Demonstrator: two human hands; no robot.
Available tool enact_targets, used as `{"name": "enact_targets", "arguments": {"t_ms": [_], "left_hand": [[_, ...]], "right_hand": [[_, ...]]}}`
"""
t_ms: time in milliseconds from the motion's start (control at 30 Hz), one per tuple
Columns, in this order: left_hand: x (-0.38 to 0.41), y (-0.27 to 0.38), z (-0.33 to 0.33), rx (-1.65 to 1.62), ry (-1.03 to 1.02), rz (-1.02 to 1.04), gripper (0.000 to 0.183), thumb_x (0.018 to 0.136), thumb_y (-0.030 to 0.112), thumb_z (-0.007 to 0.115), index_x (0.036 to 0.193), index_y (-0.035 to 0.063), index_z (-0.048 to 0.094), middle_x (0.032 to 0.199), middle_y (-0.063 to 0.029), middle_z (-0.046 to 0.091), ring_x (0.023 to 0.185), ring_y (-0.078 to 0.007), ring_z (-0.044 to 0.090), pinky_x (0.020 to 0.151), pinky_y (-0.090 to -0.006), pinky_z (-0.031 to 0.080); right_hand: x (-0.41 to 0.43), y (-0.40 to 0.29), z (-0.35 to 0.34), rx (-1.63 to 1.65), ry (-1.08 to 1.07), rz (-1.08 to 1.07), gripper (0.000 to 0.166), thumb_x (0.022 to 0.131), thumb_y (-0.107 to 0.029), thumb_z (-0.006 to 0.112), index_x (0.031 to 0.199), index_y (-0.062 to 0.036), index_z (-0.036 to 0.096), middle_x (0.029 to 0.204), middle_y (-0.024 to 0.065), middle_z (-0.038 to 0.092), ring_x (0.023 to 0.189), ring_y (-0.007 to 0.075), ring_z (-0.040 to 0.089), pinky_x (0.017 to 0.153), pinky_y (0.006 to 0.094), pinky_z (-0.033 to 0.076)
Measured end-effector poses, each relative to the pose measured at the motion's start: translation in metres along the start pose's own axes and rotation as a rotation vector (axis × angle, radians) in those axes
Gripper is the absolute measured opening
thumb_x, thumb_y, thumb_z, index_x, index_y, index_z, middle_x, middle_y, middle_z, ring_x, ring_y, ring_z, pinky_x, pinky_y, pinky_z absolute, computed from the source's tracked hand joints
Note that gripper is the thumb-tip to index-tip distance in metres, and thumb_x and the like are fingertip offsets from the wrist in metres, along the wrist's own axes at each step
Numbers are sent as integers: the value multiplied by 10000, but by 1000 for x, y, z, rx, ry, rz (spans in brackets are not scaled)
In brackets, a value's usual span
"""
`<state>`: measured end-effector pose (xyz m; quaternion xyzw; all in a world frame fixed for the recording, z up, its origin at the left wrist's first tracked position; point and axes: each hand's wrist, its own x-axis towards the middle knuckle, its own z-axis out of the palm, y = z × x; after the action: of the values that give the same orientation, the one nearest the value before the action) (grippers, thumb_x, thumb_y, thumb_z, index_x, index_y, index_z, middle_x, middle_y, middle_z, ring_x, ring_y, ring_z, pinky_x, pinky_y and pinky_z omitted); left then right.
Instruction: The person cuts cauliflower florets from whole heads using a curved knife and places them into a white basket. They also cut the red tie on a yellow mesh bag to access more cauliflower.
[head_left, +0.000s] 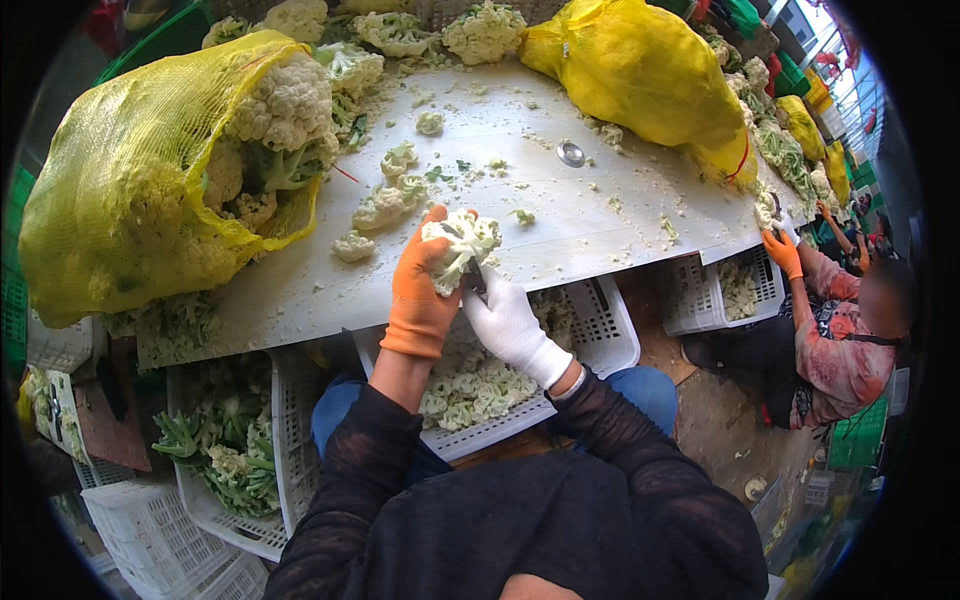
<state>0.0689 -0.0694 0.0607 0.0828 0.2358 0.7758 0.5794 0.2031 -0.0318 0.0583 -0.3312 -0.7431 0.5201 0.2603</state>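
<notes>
My left hand (421, 289), in an orange glove, holds a piece of cauliflower (466, 241) above the front edge of the white table (555, 217). My right hand (517, 324), in a white knit glove, is closed around a small dark-bladed knife (474, 270) whose blade meets the cauliflower's underside; its handle is mostly hidden. Loose florets (382, 204) and crumbs lie on the tabletop beyond my hands. Below them, a white plastic crate (517, 420) of cut florets (476, 394) stands between my knees.
An open yellow mesh bag (112, 187) of cauliflower heads fills the left; another yellow bag (645, 75) lies at the back right. A crate of leaves and stalks (225, 457) stands lower left. A co-worker (840, 337) sits at right beside another crate (686, 304).
</notes>
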Motion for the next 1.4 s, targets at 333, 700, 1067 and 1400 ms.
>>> {"name": "enact_targets", "arguments": {"t_ms": [333, 700, 1067, 1400], "left_hand": [[0, -8, 4, -184, -122, -64, 606, 937, 144, 529, 1509, 33, 363, 1409, -191, 533, 1288, -331, 529, 1104, -456, 423], [1, -12, 1, 570, 118, 34, 263, 955, 104, 619, 1194, 8, 566, 998, -78, 648, 814, -122, 619, 698, -266, 522], [5, -28, 1, 412, 304, 388, 404, 1028, 98, 528, 1412, 8, 443, 1250, -126, 599, 1106, -163, 568, 974, -295, 470], [-5, -39, 10, 538, 300, 306, 323, 1034, 93, 496, 1344, 11, 464, 1221, -131, 615, 1031, -155, 603, 910, -286, 506]], "right_hand": [[7, -41, -45, -161, 111, 0, 437, 941, -116, 686, 1325, 36, 543, 890, 28, 668, 815, 104, 633, 758, 265, 535], [22, -25, -66, -552, -84, -161, 295, 854, -186, 691, 1121, -65, 659, 799, 195, 678, 773, 322, 705, 699, 373, 543], [-15, -17, -35, -55, 116, 418, 286, 989, -261, 588, 1057, 16, 567, 679, 22, 577, 532, 80, 546, 501, 268, 464], [-23, -5, 14, -96, 290, 148, 278, 1019, -207, 535, 1067, 59, 598, 806, 164, 683, 709, 206, 665, 656, 365, 512]]}}
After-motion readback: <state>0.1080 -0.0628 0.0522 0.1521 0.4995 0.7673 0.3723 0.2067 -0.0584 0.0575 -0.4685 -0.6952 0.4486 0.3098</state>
